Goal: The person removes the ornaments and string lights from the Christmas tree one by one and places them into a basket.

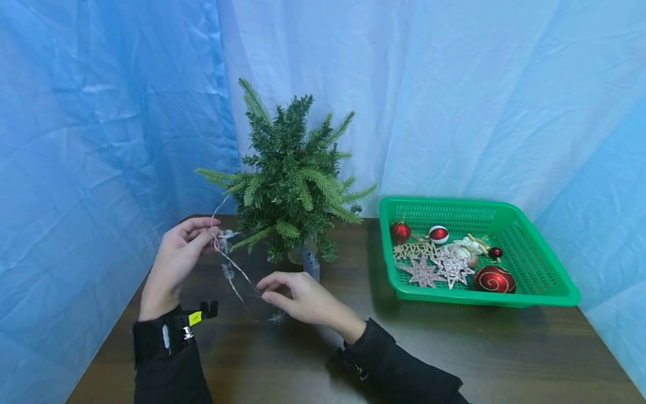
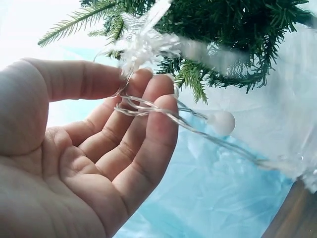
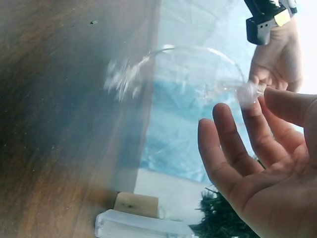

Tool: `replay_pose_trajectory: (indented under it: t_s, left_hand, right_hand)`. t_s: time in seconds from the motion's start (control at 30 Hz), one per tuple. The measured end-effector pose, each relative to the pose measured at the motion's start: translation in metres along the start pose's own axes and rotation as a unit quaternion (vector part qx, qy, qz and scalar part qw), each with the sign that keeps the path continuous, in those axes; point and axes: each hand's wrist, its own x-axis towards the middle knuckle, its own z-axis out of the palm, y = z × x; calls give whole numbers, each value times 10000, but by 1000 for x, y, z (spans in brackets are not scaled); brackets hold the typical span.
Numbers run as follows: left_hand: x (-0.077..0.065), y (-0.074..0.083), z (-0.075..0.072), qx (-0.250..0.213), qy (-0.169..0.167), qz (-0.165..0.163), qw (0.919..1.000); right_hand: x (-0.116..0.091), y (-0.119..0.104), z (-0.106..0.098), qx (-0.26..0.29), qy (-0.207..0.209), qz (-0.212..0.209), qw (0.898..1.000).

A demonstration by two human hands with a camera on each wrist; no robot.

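My left hand (image 1: 176, 252) is left of a small artificial Christmas tree (image 1: 290, 185), below its lowest left branch. Its thumb and fingertips pinch the looped clear wire of a string of lights (image 2: 193, 130), with a frilly white piece (image 2: 143, 49) just above the pinch. A round white bulb (image 2: 223, 123) hangs beyond the fingers. In front of the tree, my right hand (image 1: 305, 297) pinches another stretch of the string between thumb and forefinger, beside a clear bulb (image 3: 246, 94). From there the wire curves down to a blurred frilly piece (image 3: 124, 79) over the table.
A pale translucent box (image 1: 311, 266) stands against the tree's wooden trunk (image 3: 136, 204). To the right, a green plastic basket (image 1: 550, 269) holds red baubles (image 1: 494, 279), glittery stars (image 1: 423, 272) and a gold lettered ornament (image 1: 411, 251). Blue curtains (image 1: 454, 101) enclose the brown table (image 1: 303, 359).
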Motion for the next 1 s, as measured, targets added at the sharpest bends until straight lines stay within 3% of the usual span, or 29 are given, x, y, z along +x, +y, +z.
replay_pose_trajectory:
  t_s: [0.43, 0.7, 0.87, 1.0]
  left_hand:
    - [2, -1, 6, 370, 427, 3, 9984]
    - [8, 6, 2, 367, 661, 45, 9971]
    - [12, 23, -2, 293, 888, 168, 9955]
    - [16, 38, -6, 416, 1016, 311, 9935]
  right_hand:
    - [-3, 1, -9, 22, -267, 98, 9996]
    - [-17, -17, -49, -27, -113, 22, 9999]
    - [-31, -37, -81, 111, -19, -279, 9995]
    - [-38, -50, -105, 349, 316, -455, 9979]
